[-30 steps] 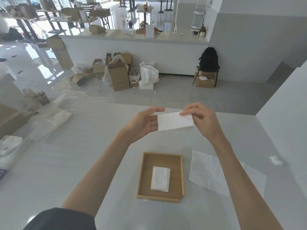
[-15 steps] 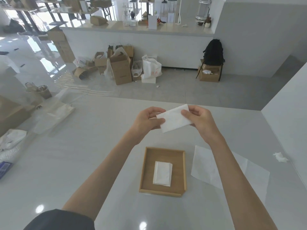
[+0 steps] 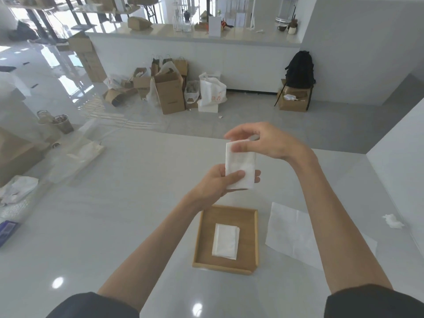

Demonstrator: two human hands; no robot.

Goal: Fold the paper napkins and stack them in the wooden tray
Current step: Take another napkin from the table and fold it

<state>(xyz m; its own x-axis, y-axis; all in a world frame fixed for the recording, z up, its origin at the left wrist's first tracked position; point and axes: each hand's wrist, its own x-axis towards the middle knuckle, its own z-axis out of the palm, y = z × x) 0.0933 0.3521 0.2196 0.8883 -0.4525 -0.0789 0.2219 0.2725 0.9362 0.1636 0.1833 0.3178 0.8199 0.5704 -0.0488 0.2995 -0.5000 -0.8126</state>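
Note:
A folded white napkin point(image 3: 241, 167) hangs upright in the air above the table, held at both ends. My left hand point(image 3: 215, 185) pinches its lower edge with thumb on the near face. My right hand point(image 3: 263, 141) grips its top edge from above. Below them a shallow wooden tray point(image 3: 250, 239) lies on the white table, with folded napkins point(image 3: 226, 241) stacked in its middle. An unfolded napkin sheet point(image 3: 296, 232) lies flat on the table just right of the tray, partly under my right forearm.
A crumpled bit of tissue point(image 3: 392, 221) lies near the table's right edge. Clear plastic bags point(image 3: 75, 154) and white wrapping point(image 3: 18, 189) sit along the left side. A white wall point(image 3: 399, 171) borders the table's right. Boxes and bags stand on the floor beyond.
The folded napkin has turned from lying crosswise between my hands to standing upright. My right hand rose to its top, my left dropped to its bottom, both nearer the tray.

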